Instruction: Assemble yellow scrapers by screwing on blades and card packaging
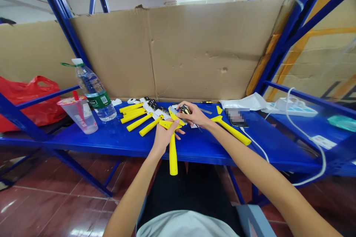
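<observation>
My left hand (164,135) is closed around the head of a yellow scraper (173,155), whose long handle points down toward the table's front edge. In my right hand (194,114) is a screwdriver (184,109) with a black and yellow handle, its thin shaft slanting to the lower right. The fingertips of that hand are also beside a small yellow plate (175,115) above the scraper head; whether they grip it, I cannot tell. Left of my hands, several finished-looking yellow scrapers (140,121) lie fanned out, with black-and-white labelled ends. Another yellow scraper (233,131) lies under my right forearm.
A water bottle (96,92) and a plastic cup (79,114) stand on the left of the blue table (111,140). Farther right are a phone (236,118) with a white cable, a small yellow piece (219,110) and a power strip (294,108). Cardboard (189,52) walls the back.
</observation>
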A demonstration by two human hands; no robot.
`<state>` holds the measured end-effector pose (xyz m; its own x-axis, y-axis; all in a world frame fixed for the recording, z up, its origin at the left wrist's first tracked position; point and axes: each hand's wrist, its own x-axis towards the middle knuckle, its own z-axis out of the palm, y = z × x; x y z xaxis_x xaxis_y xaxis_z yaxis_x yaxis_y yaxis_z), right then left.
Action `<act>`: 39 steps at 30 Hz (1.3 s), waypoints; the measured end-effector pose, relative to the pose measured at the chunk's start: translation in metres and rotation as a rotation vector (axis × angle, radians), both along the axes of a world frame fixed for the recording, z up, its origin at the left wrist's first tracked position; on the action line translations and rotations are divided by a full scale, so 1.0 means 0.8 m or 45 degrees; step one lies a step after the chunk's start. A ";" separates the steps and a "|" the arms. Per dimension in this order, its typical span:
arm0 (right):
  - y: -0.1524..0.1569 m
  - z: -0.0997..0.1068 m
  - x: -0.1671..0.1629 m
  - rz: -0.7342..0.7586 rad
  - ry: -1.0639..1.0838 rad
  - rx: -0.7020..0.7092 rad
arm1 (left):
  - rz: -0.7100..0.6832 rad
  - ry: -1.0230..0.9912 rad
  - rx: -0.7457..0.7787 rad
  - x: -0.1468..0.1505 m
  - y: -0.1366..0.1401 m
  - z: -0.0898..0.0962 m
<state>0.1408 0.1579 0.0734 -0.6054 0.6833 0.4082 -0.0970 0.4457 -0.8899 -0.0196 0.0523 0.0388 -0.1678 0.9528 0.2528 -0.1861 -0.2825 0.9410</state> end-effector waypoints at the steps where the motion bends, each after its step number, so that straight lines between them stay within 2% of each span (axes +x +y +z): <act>1: 0.000 0.000 0.000 -0.006 -0.008 0.014 | -0.002 -0.006 -0.005 0.000 0.000 0.000; 9: -0.001 0.002 0.002 -0.012 -0.128 0.096 | -0.004 -0.044 -0.032 0.000 -0.001 0.003; 16: -0.007 0.005 -0.001 -0.017 -0.156 0.074 | -0.038 -0.034 -0.057 -0.002 0.000 0.002; 26: -0.009 0.004 0.000 0.076 -0.123 -0.007 | -0.063 -0.021 -0.074 -0.005 -0.004 0.005; 32: -0.009 0.005 0.002 0.144 -0.074 -0.042 | -0.032 -0.113 -0.068 -0.007 -0.003 0.003; 39: -0.006 0.005 0.003 0.118 -0.093 -0.028 | -0.029 -0.153 -0.072 -0.008 -0.001 0.002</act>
